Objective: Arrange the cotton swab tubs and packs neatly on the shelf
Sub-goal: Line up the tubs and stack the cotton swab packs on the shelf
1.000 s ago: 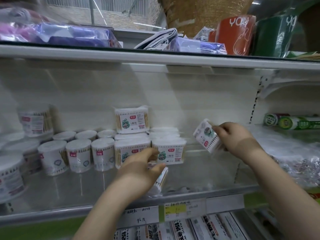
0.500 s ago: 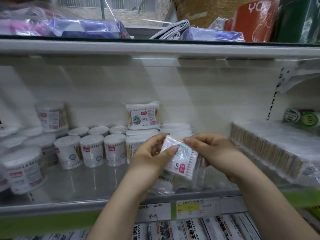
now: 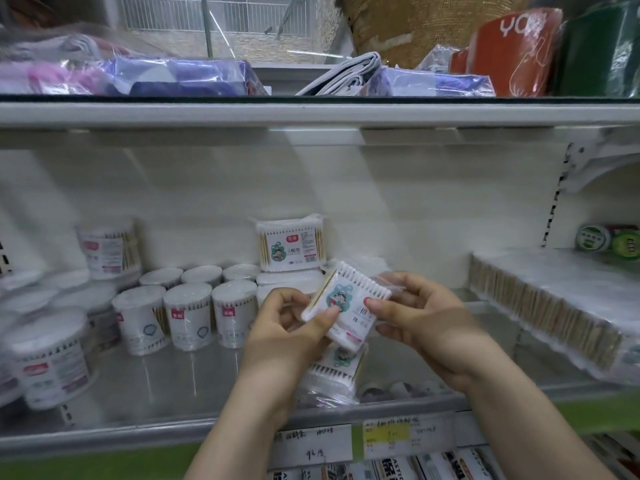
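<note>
Both bare forearms rise from the bottom edge and converge at lower centre of the frame. The left hand (image 3: 284,327) pinches a swab pack (image 3: 343,306), thumb on its near face and fingers curled behind. The right hand (image 3: 426,323) grips the pack's right side, thumb in front.

- The lower pack (image 3: 341,367) lies half hidden under the held pack (image 3: 348,304) and the left hand (image 3: 282,341).
- The tubs (image 3: 52,362) at far left are smeared, their labels unreadable, and the outermost is cut by the edge.
- The handwriting on the price labels (image 3: 311,441) is too blurred to read.
- The green rolls (image 3: 627,244) run off the right edge.
- Small dark things (image 3: 398,389) at the front of the shelf (image 3: 138,386) cannot be made out.
</note>
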Available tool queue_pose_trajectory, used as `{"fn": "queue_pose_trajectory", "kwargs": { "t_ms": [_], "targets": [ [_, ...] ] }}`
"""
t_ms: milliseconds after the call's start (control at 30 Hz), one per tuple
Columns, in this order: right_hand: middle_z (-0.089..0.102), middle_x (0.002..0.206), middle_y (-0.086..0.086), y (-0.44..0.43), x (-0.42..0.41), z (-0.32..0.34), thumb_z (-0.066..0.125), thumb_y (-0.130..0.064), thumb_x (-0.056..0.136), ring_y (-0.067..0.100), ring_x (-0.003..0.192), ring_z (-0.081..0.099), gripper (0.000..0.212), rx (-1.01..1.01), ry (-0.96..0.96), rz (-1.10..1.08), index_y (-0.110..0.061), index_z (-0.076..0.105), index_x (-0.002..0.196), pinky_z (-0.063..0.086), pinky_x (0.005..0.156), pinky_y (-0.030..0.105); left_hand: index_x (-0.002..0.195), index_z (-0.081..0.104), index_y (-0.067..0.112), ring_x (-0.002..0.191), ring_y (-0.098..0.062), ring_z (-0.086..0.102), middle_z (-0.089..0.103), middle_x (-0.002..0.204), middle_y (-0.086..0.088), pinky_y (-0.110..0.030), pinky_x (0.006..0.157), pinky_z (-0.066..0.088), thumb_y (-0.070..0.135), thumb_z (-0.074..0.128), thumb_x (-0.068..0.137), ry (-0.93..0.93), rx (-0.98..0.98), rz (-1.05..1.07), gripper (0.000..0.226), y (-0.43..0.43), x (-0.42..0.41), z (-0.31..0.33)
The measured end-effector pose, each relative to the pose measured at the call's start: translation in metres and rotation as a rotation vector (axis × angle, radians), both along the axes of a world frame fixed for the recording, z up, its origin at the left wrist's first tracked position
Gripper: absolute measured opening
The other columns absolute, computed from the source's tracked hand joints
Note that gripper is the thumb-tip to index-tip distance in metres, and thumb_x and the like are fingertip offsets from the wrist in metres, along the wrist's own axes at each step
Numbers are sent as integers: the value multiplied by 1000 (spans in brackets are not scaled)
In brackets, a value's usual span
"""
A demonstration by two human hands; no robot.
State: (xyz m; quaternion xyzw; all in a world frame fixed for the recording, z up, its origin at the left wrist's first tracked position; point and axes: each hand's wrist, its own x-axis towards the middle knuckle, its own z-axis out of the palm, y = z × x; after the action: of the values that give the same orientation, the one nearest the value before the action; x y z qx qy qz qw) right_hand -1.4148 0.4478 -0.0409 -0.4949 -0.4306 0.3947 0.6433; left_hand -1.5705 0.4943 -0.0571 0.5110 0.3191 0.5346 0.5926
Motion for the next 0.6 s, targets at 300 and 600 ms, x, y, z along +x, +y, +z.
{"fn": "queue_pose_trajectory", "kwargs": {
  "t_ms": [300, 600],
  "targets": [
    [70, 81, 7, -5, 26, 12, 68, 10, 72, 18, 75, 69, 26, 132, -59, -131, -11, 64, 87, 59, 73, 30, 82, 59, 36, 83, 0, 66, 69, 90, 17, -22, 81, 53, 23, 76, 76, 618, 334, -5, 22, 7, 1, -9],
    [64, 98, 19, 36, 119, 44, 66, 11, 78, 23, 78, 66, 35, 21, -362, -419, -1, 57, 110, 58, 65, 24, 76, 50, 50, 80, 12, 54, 54, 83, 29, 1, 67, 38, 36, 75, 74, 958, 533, -1, 29, 1, -5, -8]
  ]
}}
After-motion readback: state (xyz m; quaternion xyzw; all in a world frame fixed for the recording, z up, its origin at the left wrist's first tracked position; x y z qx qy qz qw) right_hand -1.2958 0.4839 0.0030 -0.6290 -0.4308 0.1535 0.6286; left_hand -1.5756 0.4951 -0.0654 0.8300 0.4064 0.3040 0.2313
